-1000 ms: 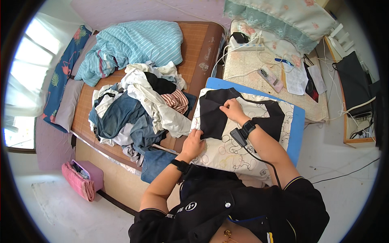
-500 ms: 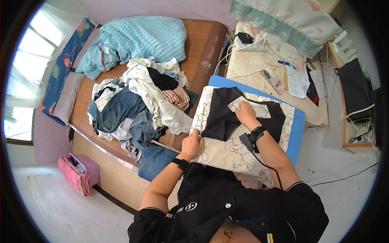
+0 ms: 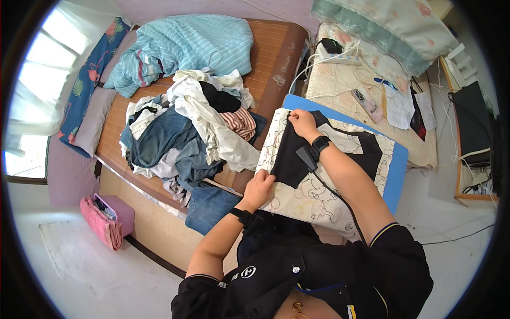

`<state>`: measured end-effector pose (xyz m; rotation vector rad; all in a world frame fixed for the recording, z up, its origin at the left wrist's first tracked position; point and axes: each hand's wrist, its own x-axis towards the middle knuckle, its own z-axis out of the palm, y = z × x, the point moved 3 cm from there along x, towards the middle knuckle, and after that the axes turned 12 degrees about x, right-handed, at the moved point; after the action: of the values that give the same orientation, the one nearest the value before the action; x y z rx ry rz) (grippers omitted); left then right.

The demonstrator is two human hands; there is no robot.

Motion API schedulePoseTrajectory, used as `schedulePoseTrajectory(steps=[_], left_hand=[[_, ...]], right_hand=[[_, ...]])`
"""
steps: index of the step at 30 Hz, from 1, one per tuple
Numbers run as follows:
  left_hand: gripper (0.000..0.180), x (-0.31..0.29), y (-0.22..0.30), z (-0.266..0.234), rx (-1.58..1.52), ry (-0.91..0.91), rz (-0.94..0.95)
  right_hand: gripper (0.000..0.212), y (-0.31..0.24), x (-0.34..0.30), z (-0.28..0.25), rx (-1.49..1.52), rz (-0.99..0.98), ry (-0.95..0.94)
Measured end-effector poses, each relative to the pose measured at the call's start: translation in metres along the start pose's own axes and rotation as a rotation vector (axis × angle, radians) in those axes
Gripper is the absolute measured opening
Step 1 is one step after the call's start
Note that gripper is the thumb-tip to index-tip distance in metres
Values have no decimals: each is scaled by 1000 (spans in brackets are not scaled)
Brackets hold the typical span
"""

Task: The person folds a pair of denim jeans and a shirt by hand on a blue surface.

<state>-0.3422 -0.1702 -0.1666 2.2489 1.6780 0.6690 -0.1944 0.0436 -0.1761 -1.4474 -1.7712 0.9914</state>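
A dark garment lies spread out over a white cloth with line drawings, which covers most of a blue board. I cannot tell the garment's exact kind; pale patterned cloth shows through a gap in its middle. My left hand pinches its near left corner. At the far left corner, my right hand is closed on the garment's edge, the forearm reaching across it. Both wrists wear black straps, and a dark device with a cable hangs by the right one.
Left of the board, a heap of clothes with jeans and white garments covers part of the bed mat. Behind it lies a blue striped quilt. A phone, papers and cables occupy the surface at far right.
My right hand has moved left and away from me, from the garment's middle to its far left corner. My left hand now grips the garment's near left corner. The view has shifted slightly.
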Motion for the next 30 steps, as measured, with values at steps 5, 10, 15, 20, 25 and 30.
schedulePoseTrajectory(steps=[5, 10, 15, 20, 25, 30], left_hand=[[26, 6, 2, -5, -89, -90, -139], [16, 32, -10, -6, -11, 1, -212], [16, 112, 44, 3, -79, 56, 147], [15, 169, 135, 62, -223, -38, 379], [30, 210, 200, 141, -168, -264, 303], [33, 240, 241, 194, 86, -439, 163]], right_hand=[[18, 19, -1, -23, 30, -116, -33], [22, 64, -39, -147, 200, 17, 135], [16, 139, -127, -274, -4, 194, 372], [16, 157, -180, -318, -121, 314, 510], [19, 160, -240, -327, -62, 340, 545], [24, 148, -289, -324, -34, 425, 462]])
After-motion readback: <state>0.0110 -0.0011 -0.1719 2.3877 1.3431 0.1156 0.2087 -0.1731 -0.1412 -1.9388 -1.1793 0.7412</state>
